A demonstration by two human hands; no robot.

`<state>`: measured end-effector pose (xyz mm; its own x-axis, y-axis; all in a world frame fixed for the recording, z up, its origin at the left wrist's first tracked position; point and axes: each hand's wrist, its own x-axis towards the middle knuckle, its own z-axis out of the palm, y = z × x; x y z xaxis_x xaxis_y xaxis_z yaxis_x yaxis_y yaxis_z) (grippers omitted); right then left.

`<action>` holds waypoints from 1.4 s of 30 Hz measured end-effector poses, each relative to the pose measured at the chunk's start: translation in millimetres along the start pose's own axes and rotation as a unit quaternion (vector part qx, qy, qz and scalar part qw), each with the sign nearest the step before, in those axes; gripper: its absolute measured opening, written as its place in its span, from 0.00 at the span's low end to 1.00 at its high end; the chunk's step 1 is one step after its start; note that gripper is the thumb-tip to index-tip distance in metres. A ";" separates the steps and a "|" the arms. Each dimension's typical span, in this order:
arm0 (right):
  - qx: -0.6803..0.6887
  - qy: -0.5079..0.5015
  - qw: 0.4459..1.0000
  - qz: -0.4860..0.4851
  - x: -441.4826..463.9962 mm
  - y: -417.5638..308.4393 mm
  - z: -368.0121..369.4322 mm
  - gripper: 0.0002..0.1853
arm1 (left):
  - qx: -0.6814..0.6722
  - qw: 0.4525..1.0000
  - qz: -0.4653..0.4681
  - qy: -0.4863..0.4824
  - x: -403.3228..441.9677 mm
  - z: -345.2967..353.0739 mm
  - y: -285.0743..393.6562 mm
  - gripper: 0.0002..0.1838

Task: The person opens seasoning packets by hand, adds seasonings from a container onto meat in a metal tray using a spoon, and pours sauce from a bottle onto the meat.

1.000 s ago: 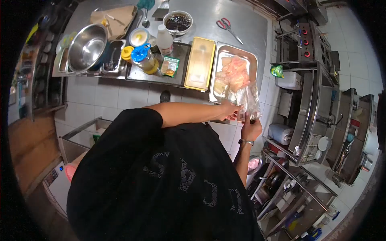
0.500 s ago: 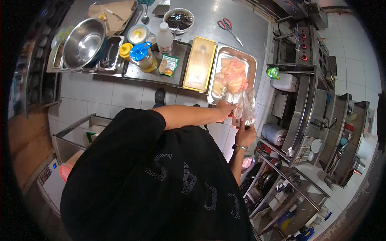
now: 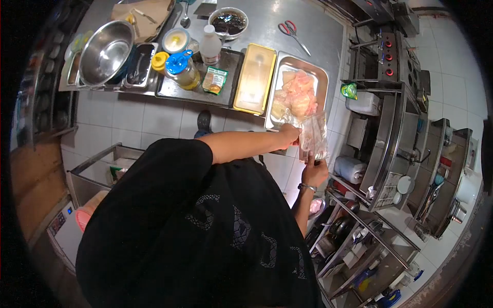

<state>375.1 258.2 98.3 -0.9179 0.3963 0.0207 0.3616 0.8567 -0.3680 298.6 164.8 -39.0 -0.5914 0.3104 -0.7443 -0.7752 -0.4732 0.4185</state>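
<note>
A clear plastic bag hangs over the near right corner of a steel tray, held in both hands. My left hand is closed at the bag's left edge. My right hand, with a band at the wrist, grips the bag's near end from below. Raw pale pink meat, apparently chicken, lies piled in the steel tray, just beyond the bag. Left of that tray is a yellow-rimmed rectangular container.
A dark tray carries a blue-lidded jug, a white-capped bottle and a seasoning packet. Red-handled scissors and a bowl of dark liquid stand farther back. A large steel bowl is left; a stove is right.
The bag is spread flatter and wider than before, and my left hand has shifted slightly up along its edge. My right hand stays almost where it was. The meat has not moved.
</note>
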 end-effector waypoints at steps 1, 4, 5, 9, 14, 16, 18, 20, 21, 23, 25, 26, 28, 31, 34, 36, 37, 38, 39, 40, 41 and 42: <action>-0.020 -0.007 1.000 0.004 0.4 -3.0 -1.7 0.16 | 0.003 1.000 0.000 -0.007 1.6 -0.5 -1.9 0.13; -0.006 0.015 1.000 -0.023 1.8 -11.5 -1.5 0.14 | -0.065 0.995 -0.021 -0.073 -9.3 -4.2 -6.8 0.09; -0.006 0.015 1.000 -0.024 3.6 -10.7 0.0 0.14 | -0.065 0.995 -0.021 -0.073 -15.9 -3.2 -7.0 0.09; -0.030 0.010 0.995 -0.090 10.3 -8.1 11.3 0.13 | -0.057 0.986 -0.131 -0.088 -28.9 -5.1 -13.4 0.07; -0.009 -0.006 0.995 -0.099 14.0 -0.7 23.2 0.15 | -0.049 0.977 -0.161 -0.132 -37.9 -8.1 -4.2 0.07; -0.016 -0.022 0.996 -0.087 15.5 -0.2 24.1 0.14 | -0.059 0.976 -0.171 -0.119 -37.6 -12.4 -0.6 0.06; -0.032 -0.027 0.994 -0.099 17.1 6.2 28.3 0.13 | -0.032 0.977 -0.172 -0.124 -19.1 -22.7 -15.0 0.08; 0.000 -0.013 0.994 -0.107 17.2 7.8 30.5 0.12 | -0.003 0.977 -0.171 -0.130 -9.6 -31.0 -19.0 0.10; 0.033 0.000 0.993 -0.114 17.3 5.1 30.1 0.12 | 0.024 0.976 -0.179 -0.124 -16.1 -33.9 -11.5 0.13; 0.025 0.001 0.993 -0.112 17.6 -3.2 24.0 0.12 | 0.056 0.973 -0.188 -0.119 -29.6 -38.9 4.1 0.15; 0.016 0.001 0.994 -0.105 17.2 -3.2 22.0 0.12 | 0.057 0.972 -0.200 -0.107 -39.3 -47.6 17.2 0.18; 0.000 -0.003 0.994 -0.107 20.0 0.2 25.3 0.12 | 0.063 0.972 -0.200 -0.107 -38.1 -56.6 22.4 0.18; -0.016 -0.004 0.995 -0.101 20.1 4.0 25.2 0.12 | 0.036 0.969 -0.206 -0.131 -40.4 -76.7 25.9 0.18; -0.036 0.003 0.992 -0.117 22.4 3.6 23.9 0.11 | 0.053 0.971 -0.193 -0.130 -71.5 -103.6 43.6 0.19; -0.035 -0.010 0.995 -0.095 23.0 5.7 26.0 0.10 | 0.039 0.974 -0.186 -0.123 -99.0 -130.2 63.7 0.19; -0.045 -0.009 0.992 -0.115 23.4 4.1 26.1 0.11 | 0.025 0.975 -0.183 -0.121 -115.9 -148.2 72.3 0.20; -0.043 -0.002 0.994 -0.104 21.4 4.0 25.5 0.11 | 0.005 0.979 -0.169 -0.118 -124.4 -155.6 73.6 0.21; -0.034 -0.001 0.993 -0.109 20.8 3.0 24.9 0.11 | -0.013 0.981 -0.153 -0.117 -130.4 -163.2 76.7 0.23; -0.027 0.000 0.993 -0.116 20.7 2.5 24.3 0.12 | -0.032 0.980 -0.149 -0.127 -133.4 -171.8 78.4 0.23; -0.024 0.007 0.994 -0.107 20.2 2.5 25.5 0.12 | -0.021 0.980 -0.151 -0.130 -135.4 -179.7 79.4 0.23; -0.018 0.012 0.995 -0.100 18.6 2.8 27.6 0.14 | -0.037 0.981 -0.143 -0.129 -139.5 -185.3 82.1 0.23; -0.013 0.018 0.995 -0.095 18.1 3.5 28.4 0.17 | -0.054 0.981 -0.133 -0.128 -141.9 -187.5 83.6 0.23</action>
<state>355.1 259.0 71.0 -0.9639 0.2374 0.1208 0.1866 0.9254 -0.3298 359.4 -73.3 4.0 -0.4182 0.6256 -0.6586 -0.8900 -0.4272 0.1594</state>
